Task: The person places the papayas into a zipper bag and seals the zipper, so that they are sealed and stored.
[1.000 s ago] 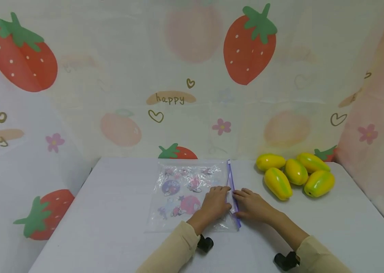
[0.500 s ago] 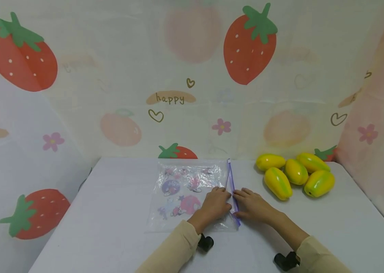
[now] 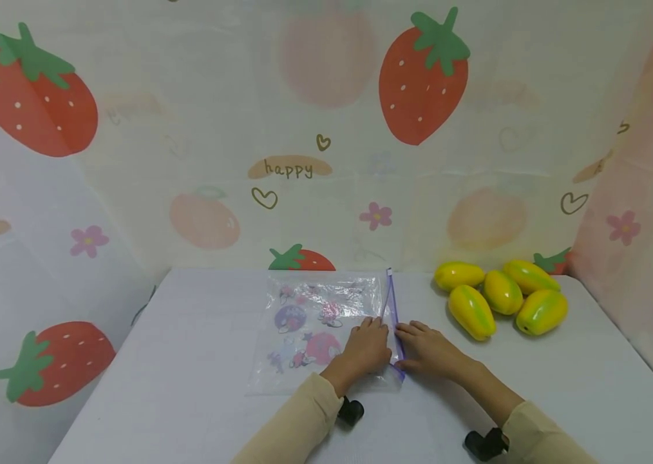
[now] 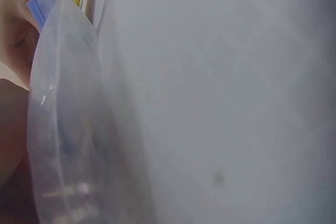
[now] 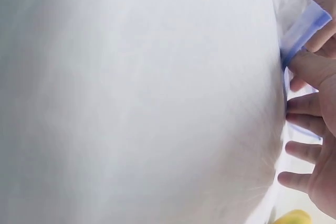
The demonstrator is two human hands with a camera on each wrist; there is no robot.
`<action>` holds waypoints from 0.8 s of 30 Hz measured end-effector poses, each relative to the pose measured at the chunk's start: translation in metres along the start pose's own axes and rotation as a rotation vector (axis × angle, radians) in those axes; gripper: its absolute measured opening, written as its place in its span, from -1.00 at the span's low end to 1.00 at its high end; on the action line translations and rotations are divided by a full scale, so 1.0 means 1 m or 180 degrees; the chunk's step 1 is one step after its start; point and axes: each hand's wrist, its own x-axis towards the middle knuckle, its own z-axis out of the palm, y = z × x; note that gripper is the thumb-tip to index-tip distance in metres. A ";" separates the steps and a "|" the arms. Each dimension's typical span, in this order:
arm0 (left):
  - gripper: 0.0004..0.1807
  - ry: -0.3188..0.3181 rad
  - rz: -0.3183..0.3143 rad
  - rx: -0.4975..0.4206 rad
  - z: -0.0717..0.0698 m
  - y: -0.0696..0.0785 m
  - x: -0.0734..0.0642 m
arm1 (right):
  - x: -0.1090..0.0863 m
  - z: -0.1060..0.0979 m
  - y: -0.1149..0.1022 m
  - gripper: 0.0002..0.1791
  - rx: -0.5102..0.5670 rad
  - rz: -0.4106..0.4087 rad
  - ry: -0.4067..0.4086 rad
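A clear zipper bag with pink and purple cartoon prints lies flat in the head view, its purple zip strip on the right. My left hand holds the bag's upper layer near that strip, its thumb and fingers bent at the edge. Along the strip's outer side rests my right hand. In the right wrist view its fingers are spread and fairly straight, and the thumb touches the blue-purple edge. The left wrist view has the bag's side bulging up off the table.
Several yellow-green, papaya-like fruits sit in a group at the back right of the white table. Black wrist cameras hang at the left sleeve and the right sleeve. A strawberry-print cloth stands behind.
My left hand has shifted slightly left, drawing the bag's upper layer a little away from the zip strip. The strip's near end has moved slightly left. My right hand stays nearly still.
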 end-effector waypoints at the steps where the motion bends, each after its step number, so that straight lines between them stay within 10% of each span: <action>1: -0.46 0.0038 0.0004 -0.0008 0.000 -0.001 0.000 | 0.000 0.000 -0.001 -0.26 0.0018 0.0005 0.0001; 24: -0.02 0.0028 -0.0006 -0.0298 -0.001 -0.008 -0.004 | -0.012 -0.022 0.011 -0.40 0.0300 0.0099 0.0355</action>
